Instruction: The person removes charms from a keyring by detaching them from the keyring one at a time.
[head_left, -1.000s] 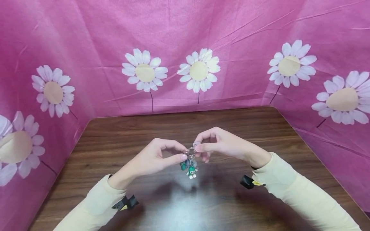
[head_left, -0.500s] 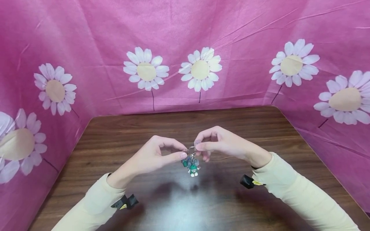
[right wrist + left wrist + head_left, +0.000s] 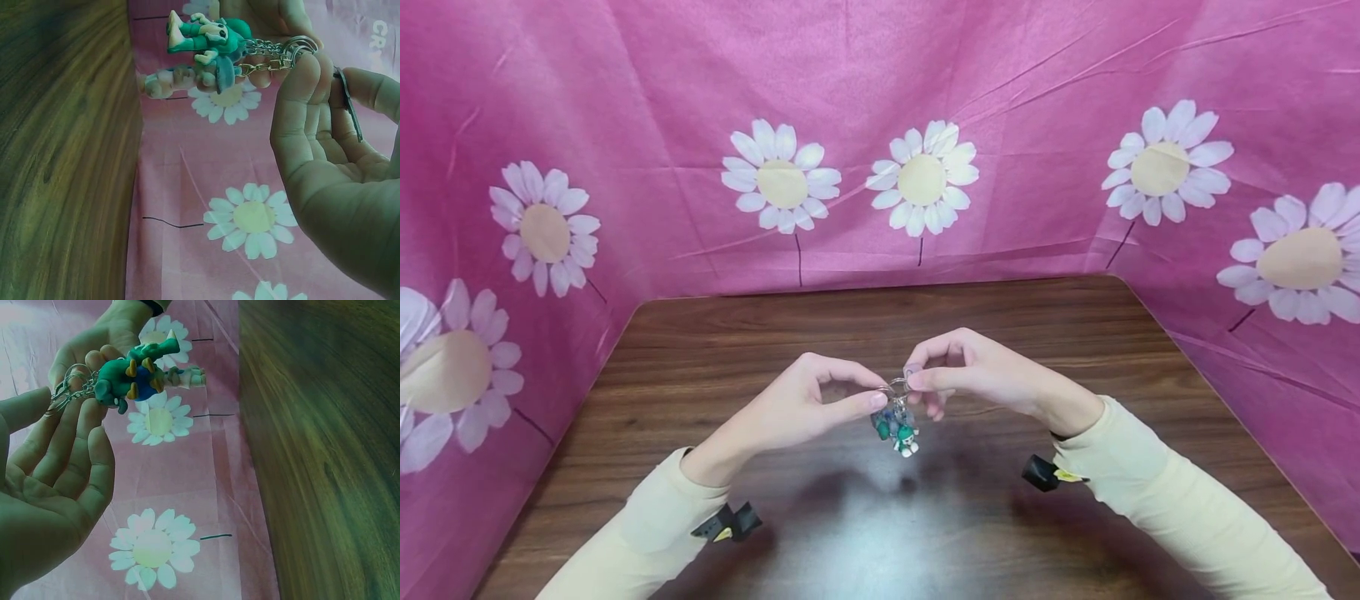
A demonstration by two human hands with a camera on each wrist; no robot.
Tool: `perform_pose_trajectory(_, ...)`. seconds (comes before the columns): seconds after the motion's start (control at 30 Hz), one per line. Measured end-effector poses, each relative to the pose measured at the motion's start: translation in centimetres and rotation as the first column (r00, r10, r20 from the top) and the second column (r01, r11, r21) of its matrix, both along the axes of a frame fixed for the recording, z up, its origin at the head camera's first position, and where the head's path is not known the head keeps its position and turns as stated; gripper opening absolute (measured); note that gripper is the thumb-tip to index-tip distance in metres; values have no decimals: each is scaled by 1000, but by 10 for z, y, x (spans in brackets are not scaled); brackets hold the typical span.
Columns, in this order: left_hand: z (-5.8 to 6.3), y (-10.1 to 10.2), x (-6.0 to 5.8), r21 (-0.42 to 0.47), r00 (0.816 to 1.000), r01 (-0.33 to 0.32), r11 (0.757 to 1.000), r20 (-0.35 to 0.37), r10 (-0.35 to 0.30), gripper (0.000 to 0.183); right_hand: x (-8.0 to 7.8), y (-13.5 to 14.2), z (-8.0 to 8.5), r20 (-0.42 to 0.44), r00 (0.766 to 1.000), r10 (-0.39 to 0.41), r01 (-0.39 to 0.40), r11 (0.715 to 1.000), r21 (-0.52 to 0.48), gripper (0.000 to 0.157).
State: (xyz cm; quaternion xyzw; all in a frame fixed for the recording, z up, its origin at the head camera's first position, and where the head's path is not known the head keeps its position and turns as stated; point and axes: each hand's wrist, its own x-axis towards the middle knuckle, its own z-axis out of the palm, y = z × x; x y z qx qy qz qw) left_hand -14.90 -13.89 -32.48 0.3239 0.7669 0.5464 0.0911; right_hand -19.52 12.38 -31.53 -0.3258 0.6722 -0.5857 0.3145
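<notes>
Above the table, my left hand (image 3: 801, 408) pinches metal key rings (image 3: 892, 390) between thumb and index finger. From the rings, a bunch of figurine keychains (image 3: 891, 427) dangles on short chains; one green-and-white figurine (image 3: 906, 442) hangs lowest. The left wrist view shows a green-and-blue figurine (image 3: 134, 378) among them. My right hand (image 3: 981, 377), at the rings' right side, holds a small flat grey piece (image 3: 912, 372) between thumb and fingers. In the right wrist view this thin flat piece (image 3: 347, 103) appears edge-on and dark; its exact kind cannot be told.
Underneath is a brown wood-grain table (image 3: 760, 333), with glare near its front. A pink cloth (image 3: 662, 108) printed with white daisies surrounds its back and sides. Black wrist devices (image 3: 730, 523) sit on both sleeves.
The hands keep their grip and nearly the same place. The hanging figurines have swung slightly right, and the lowest one has tilted. The head view has shifted a little.
</notes>
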Motion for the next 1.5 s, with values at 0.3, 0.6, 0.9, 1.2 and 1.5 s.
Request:
perform_pose_trajectory(0.3, -1, -1, 0, 56, 999, 35, 998, 18, -36, 15, -1, 2, -3, 8, 1000, -13, 13, 1000, -4, 19)
perform_pose_trajectory(0.6, 2, -1, 1, 83, 999, 37, 996, -7, -37, 15, -2, 6, -5, -77, 997, -15, 17, 999, 34, 16)
perform_pose_trajectory(0.9, 2, -1, 1, 58, 998, 26, 998, -59, -22, 15, -1, 6, -3, -124, 992, -3, 6, 1000, 19, 14)
perform_pose_trajectory(1.2, 3, -1, 0, 51, 994, 25, 998, -105, -19, 15, -1, 5, -2, -129, 992, 3, 0, 1000, 20, 14)
perform_pose_trajectory(1.5, 4, -1, -1, 57, 997, 35, 998, -66, -31, 14, -2, 4, -3, -86, 996, 5, -5, 1000, 5, 14)
